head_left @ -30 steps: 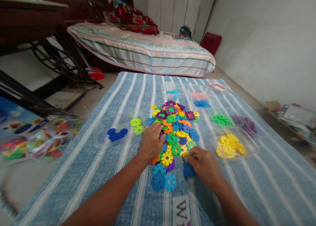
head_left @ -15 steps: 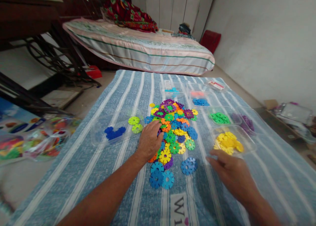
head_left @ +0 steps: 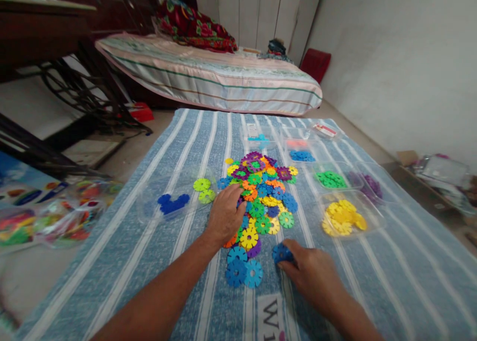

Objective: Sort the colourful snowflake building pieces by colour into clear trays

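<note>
A heap of notched plastic snowflake discs [head_left: 264, 225] in mixed colours lies on the striped cloth. My left hand [head_left: 225, 213] rests against the heap's left side, thumb apart from the fingers; the fingertips are partly hidden among the discs. To the right of the heap's near end, my right hand [head_left: 313, 274] pinches a blue snowflake disc [head_left: 280, 253] at its right edge, between thumb and forefinger. Whether a second disc lies under it, I cannot tell. Nearer me, several blue discs [head_left: 236, 272] overlap in a small group, beside a yellow disc [head_left: 248, 238].
Clear trays hold sorted discs: yellow [head_left: 341, 216], green [head_left: 330, 179], purple [head_left: 371, 186], blue and orange [head_left: 301, 155], light blue [head_left: 259, 140]. A left tray [head_left: 143, 212] has dark blue and lime ones. Beyond stands a bed [head_left: 223, 88]; bagged pieces [head_left: 70, 219] lie left.
My right hand has moved left from beside the yellow tray and taken hold of the blue disc on the cloth. My left hand has stayed almost still at the heap.
</note>
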The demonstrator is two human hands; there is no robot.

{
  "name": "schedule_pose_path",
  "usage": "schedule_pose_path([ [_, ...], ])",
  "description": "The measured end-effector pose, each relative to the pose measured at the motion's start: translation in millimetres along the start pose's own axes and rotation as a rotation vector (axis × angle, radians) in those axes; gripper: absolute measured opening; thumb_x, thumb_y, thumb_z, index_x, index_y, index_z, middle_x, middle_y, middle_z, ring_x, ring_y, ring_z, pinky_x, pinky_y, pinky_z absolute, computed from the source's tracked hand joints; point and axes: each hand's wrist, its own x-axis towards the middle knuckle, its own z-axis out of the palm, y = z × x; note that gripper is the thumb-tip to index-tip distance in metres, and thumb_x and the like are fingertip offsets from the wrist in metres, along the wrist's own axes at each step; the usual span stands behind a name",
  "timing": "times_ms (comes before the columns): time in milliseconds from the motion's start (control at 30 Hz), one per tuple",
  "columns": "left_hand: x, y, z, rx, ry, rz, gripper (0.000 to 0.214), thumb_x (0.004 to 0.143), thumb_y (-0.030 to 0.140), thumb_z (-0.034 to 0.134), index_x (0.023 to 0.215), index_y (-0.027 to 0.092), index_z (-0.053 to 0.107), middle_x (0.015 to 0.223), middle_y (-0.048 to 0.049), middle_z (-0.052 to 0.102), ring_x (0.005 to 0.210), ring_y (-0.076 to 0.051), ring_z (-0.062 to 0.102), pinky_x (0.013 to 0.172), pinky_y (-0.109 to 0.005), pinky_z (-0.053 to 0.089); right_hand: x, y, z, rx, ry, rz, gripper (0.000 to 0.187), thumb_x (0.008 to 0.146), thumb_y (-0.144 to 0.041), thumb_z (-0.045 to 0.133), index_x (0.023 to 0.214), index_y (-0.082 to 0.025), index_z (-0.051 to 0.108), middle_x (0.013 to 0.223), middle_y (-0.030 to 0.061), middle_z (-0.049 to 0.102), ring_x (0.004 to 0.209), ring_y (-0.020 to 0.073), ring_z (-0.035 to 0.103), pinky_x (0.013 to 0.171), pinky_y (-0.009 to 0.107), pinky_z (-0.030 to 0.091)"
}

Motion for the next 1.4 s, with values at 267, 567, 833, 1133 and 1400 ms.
schedule_pose_path([
  [267, 0, -1, 1.2, 0.027, 0.005, -0.006, 0.03, 0.084, 0.023, 0.047, 0.112, 0.016, 0.056, 0.124, -0.0122, 0.058, 0.119, -0.026, 0.05, 0.102, -0.047, 0.041, -1, 3, 4, 0.208, 0.049, -0.016, 0.01, 0.085, -0.025, 0.051, 0.084, -0.022, 0.06, 0.06, -0.0026, 0.065, 0.056, 0.0141, 0.06, 0.052, 0.022, 0.028],
  [567, -1, -2, 0.4, 0.037, 0.003, -0.001, 0.03, 0.085, 0.024, 0.045, 0.113, 0.015, 0.055, 0.124, -0.0134, 0.058, 0.119, -0.026, 0.05, 0.101, -0.047, 0.042, 36, 30, -47, 0.256, 0.279, -0.106, 0.026, 0.087, -0.037, 0.046, 0.072, -0.022, 0.062, 0.056, -0.002, 0.06, 0.055, 0.013, 0.056, 0.054, 0.022, 0.033],
  [833, -2, -2, 1.6, 0.045, 0.008, 0.007, 0.031, 0.085, 0.023, 0.045, 0.113, 0.012, 0.055, 0.124, -0.015, 0.058, 0.118, -0.027, 0.051, 0.101, -0.047, 0.042, 91, 50, -112, 0.051, 0.905, 0.096, 0.035, 0.084, -0.043, 0.048, 0.101, -0.018, 0.067, 0.062, 0.0023, 0.064, 0.061, 0.0177, 0.061, 0.06, 0.026, 0.039],
  [1133, -1, 1, 1.0, 0.044, -0.01, -0.016, 0.031, 0.084, 0.022, 0.048, 0.112, 0.012, 0.056, 0.124, -0.0145, 0.058, 0.118, -0.027, 0.051, 0.102, -0.045, 0.041, 17, 18, -28, -0.028, 0.132, 0.002, 0.027, 0.089, -0.035, 0.045, 0.1, -0.023, 0.066, 0.067, 0.0032, 0.071, 0.067, 0.0208, 0.068, 0.056, 0.025, 0.037],
  [1400, 0, 1, 0.5, 0.046, -0.008, -0.01, 0.031, 0.084, 0.021, 0.048, 0.112, 0.011, 0.057, 0.123, -0.0152, 0.058, 0.118, -0.027, 0.051, 0.102, -0.046, 0.041, 7, 9, -6, -0.112, -0.014, 0.076, 0.025, 0.087, -0.036, 0.049, 0.105, -0.022, 0.062, 0.079, 0.0071, 0.073, 0.073, 0.0258, 0.069, 0.054, 0.027, 0.03],
])
